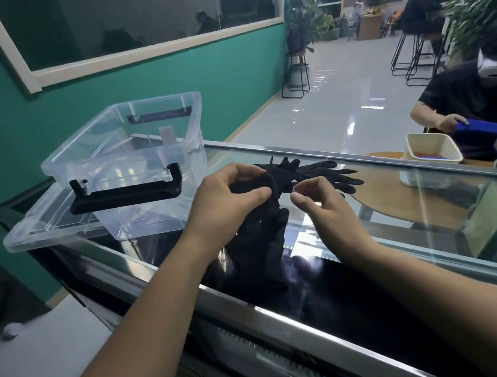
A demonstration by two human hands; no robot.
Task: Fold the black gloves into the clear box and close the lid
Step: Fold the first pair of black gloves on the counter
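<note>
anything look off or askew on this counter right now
The clear plastic box stands partly on its own flat clear lid, which pokes out to its left on the glass counter, so it seems to sit unevenly. Nothing looks spilled or damaged.

Illumination is moderate, even indoor light. The far tiled floor carries bright white reflections. The glass top of the desk mirrors the room and shows pale glare streaks along its near metal edge. The black gloves register as a dark mass with little detail. Straight lines bow toward the frame edges. The near left corner is dim and smeared; the centre is sharp.
</note>
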